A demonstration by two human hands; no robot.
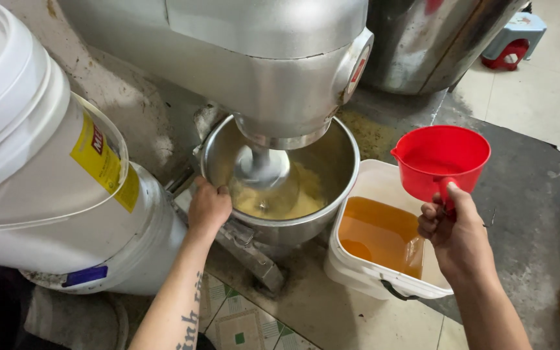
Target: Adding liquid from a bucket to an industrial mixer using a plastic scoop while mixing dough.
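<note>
Two hands are working: the left hand (207, 206) is gripping the steel mixer bowl's (341, 162) rim; the right hand (454, 230) is holding a red plastic jug (442, 159) above the white oil tub (358, 256).

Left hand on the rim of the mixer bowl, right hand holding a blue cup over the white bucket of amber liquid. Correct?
Not quite: the cup is red, not blue, as the head view shows. The rest holds: left hand on the mixer bowl rim, right hand holding the cup by its handle over the white bucket of amber liquid.
</note>
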